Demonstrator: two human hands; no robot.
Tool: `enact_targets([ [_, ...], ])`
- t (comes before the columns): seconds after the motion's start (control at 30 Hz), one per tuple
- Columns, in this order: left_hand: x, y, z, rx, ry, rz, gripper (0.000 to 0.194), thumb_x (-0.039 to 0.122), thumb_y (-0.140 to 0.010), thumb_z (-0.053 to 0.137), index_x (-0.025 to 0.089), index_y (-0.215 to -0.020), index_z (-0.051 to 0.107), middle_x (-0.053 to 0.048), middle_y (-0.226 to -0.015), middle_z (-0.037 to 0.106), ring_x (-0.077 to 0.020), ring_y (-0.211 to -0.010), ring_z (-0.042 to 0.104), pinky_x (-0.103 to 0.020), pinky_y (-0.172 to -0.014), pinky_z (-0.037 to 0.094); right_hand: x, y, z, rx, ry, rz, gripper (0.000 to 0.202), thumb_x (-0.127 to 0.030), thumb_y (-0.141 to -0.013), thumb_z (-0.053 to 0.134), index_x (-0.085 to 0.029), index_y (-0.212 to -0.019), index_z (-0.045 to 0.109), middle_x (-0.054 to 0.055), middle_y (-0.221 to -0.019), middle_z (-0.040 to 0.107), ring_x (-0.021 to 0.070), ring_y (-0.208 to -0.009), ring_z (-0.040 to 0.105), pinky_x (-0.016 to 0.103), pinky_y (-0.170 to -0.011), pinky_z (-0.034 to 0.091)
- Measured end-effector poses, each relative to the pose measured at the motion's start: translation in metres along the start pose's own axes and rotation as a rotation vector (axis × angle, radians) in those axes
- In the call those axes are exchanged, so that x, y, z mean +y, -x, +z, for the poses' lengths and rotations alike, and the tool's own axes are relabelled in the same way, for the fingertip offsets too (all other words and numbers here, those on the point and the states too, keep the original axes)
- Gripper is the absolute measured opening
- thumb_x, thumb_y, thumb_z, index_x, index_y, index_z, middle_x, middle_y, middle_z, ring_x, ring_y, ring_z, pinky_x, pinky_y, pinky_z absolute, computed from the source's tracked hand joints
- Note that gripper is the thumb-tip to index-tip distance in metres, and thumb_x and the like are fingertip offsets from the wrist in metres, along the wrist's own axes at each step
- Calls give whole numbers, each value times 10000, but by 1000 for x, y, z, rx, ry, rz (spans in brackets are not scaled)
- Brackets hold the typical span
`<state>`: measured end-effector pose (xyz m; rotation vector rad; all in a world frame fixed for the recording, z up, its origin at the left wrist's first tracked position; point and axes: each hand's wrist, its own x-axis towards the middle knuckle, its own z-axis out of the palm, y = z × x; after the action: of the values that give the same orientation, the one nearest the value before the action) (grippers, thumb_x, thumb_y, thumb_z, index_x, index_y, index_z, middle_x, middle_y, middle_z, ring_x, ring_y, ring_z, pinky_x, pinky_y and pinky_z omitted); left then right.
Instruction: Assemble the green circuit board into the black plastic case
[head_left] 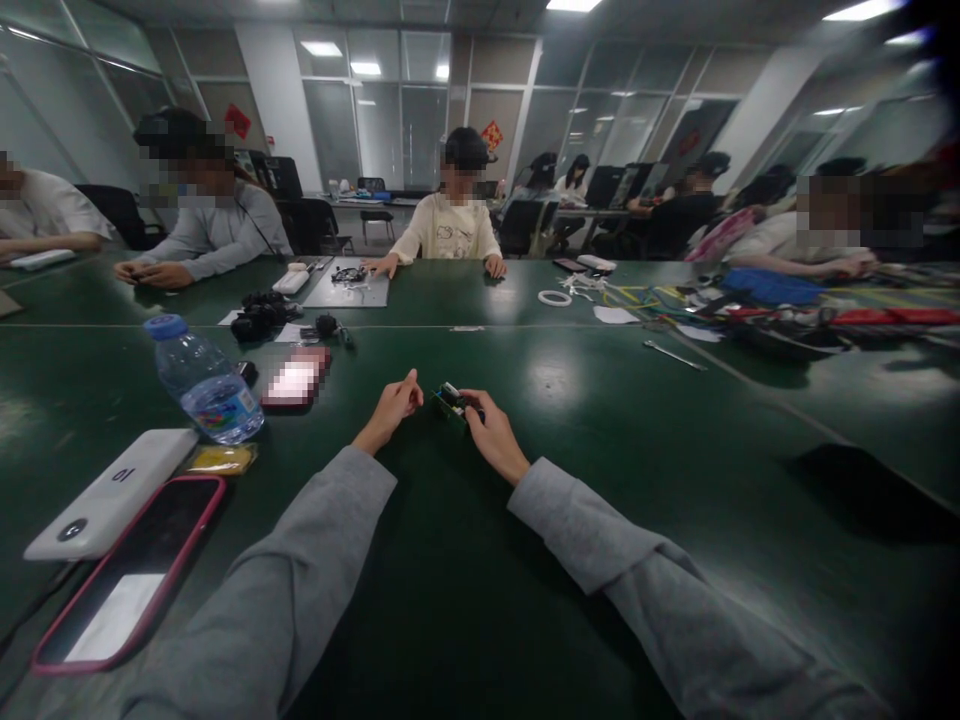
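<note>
A small green circuit board (451, 403) with pale and dark parts on it is at the middle of the green table (600, 440). My right hand (491, 430) has its fingers and thumb closed on the board's right side. Just left of the board is my left hand (392, 408), apart from it, with the thumb raised and the other fingers curled in. Whether those curled fingers hold something small, I cannot make out.
On the left are a water bottle (217, 392), a white power bank (112, 490), a pink-edged phone (139, 570), a yellow packet (223, 459) and a red phone (298, 378). A wrench (673, 355) and cables lie right. A person (450, 222) sits opposite.
</note>
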<state>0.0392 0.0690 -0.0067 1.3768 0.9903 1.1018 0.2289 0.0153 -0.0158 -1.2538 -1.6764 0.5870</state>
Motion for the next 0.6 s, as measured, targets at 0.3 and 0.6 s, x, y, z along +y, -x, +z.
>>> enact_targets([
  [0.3, 1, 0, 2, 4, -24, 9, 623, 709, -790, 389, 145, -555, 510, 50, -446, 318, -61, -405, 293, -222, -433, 183, -8, 4, -1, 12, 177, -149, 371, -263, -793, 595, -197, -1156, 559, 92, -1141, 553, 234, -1074, 501, 420, -951, 415],
  [0.6, -2, -1, 0, -8, -27, 5, 613, 710, -782, 403, 144, -574, 513, 45, -480, 345, -61, -432, 315, -214, -436, 200, 6, -1, -3, 76, 61, 70, 347, -363, -865, 504, -198, -1160, 583, 81, -1081, 613, 209, -984, 564, 389, -905, 435],
])
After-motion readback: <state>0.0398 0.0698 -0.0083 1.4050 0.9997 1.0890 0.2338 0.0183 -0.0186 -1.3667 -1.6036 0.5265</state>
